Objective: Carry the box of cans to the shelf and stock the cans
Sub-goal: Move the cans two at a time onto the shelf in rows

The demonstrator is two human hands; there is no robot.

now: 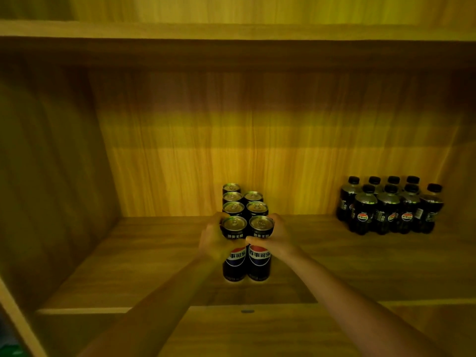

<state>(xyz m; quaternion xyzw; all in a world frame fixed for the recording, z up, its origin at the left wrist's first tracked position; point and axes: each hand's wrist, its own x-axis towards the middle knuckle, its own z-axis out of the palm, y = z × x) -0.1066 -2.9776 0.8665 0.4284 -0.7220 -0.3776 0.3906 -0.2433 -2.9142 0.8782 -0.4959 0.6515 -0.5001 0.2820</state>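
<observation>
Stocking looks well along: seven cans [244, 215] stand mid-shelf [154, 266], the left hand [216, 240] and right hand [277, 235] each gripping a front can (no box visible).

Dim, yellow-green light fills the wooden shelf [164, 256], brightest in bands across its back panel [257, 155]; the top and left side fall into shadow. Can tops [235, 223] catch small glints. Edges bow with wide-angle distortion, and detail looks soft, possibly from motion blur.
</observation>
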